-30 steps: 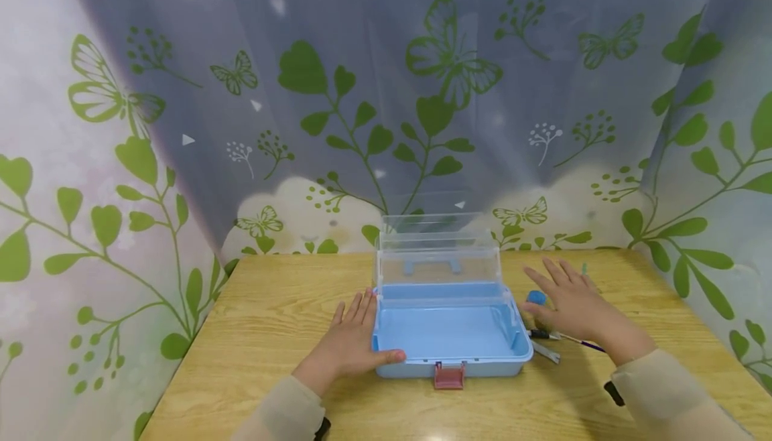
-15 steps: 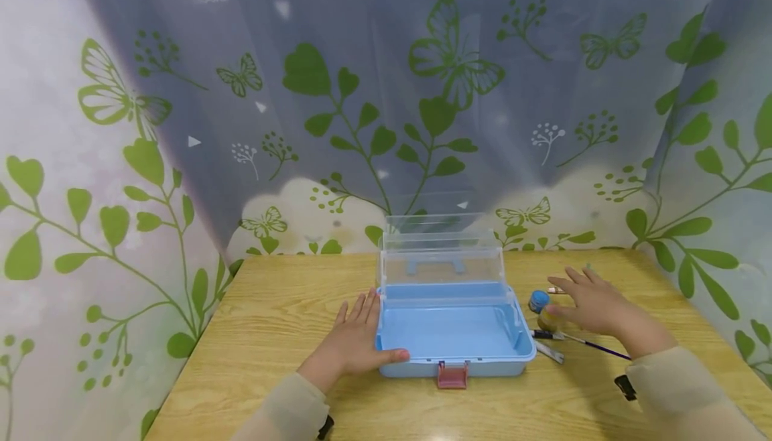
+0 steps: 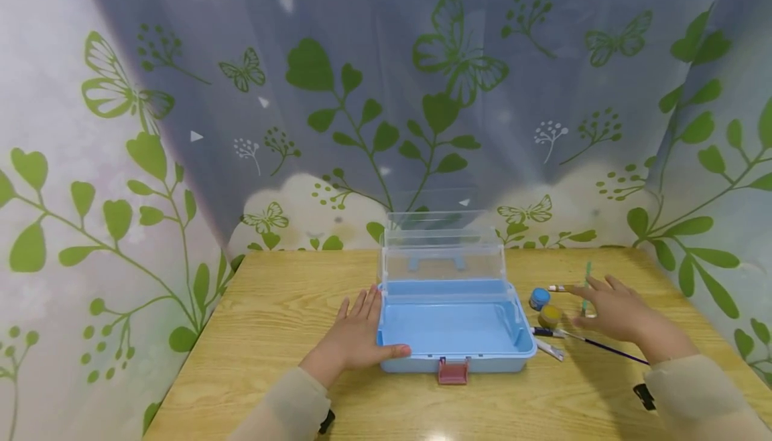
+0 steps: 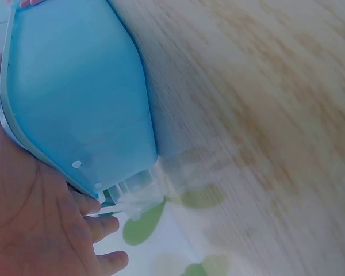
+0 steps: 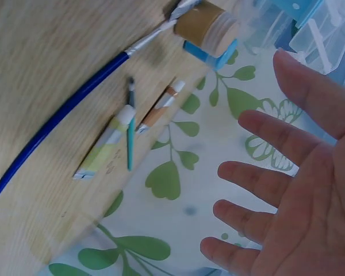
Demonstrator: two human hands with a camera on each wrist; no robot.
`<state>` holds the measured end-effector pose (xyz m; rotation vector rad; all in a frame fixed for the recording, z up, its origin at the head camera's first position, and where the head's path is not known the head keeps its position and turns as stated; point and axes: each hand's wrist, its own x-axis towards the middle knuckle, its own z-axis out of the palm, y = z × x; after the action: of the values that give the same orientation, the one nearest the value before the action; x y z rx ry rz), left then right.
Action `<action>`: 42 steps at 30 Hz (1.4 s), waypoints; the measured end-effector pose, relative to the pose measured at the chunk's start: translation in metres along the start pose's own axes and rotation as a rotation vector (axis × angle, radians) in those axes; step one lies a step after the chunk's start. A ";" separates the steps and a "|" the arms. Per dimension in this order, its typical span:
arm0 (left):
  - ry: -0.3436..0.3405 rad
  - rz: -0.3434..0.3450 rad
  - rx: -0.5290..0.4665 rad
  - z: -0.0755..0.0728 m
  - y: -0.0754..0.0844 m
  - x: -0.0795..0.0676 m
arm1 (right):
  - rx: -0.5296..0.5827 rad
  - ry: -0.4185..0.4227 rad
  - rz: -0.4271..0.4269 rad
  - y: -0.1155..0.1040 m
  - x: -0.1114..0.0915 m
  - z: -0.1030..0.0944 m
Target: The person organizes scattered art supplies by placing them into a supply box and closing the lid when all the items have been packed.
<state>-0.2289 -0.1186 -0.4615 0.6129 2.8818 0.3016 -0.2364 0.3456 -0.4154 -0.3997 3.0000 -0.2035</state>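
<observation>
My left hand (image 3: 352,340) lies along the left wall of a light blue plastic storage box (image 3: 452,330), the thumb over its front rim. In the left wrist view the palm (image 4: 31,213) is against the blue wall. The box's clear lid (image 3: 443,263) stands raised at the back, and a pink latch (image 3: 453,372) hangs at the front. My right hand (image 3: 627,320) hovers with spread fingers over the painting supplies, holding nothing. Under and around it are a teal paintbrush (image 5: 130,138), a yellow-green paint tube (image 5: 106,142) and an orange-brown tube (image 5: 161,106).
Right of the box stand a blue-lidded paint jar (image 3: 539,299) and a yellow paint jar (image 3: 549,316). A dark blue paintbrush (image 3: 609,348) and a whitish tube (image 3: 550,349) lie nearer the front. A patterned curtain (image 3: 362,126) hangs behind the wooden table (image 3: 289,280).
My right hand has moved right, away from the jars, so the jars and the teal brush now show. My left hand stays at the box.
</observation>
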 end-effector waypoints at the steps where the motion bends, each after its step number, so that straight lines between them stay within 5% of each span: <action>1: -0.002 0.000 -0.002 0.000 0.000 0.000 | 0.004 -0.002 0.000 0.001 -0.001 0.001; 42: 0.002 0.005 -0.041 -0.001 0.001 -0.002 | -0.048 0.104 -0.022 0.032 0.005 0.057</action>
<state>-0.2272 -0.1187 -0.4603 0.6127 2.8686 0.3615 -0.2424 0.3683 -0.4763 -0.4399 3.1090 -0.1593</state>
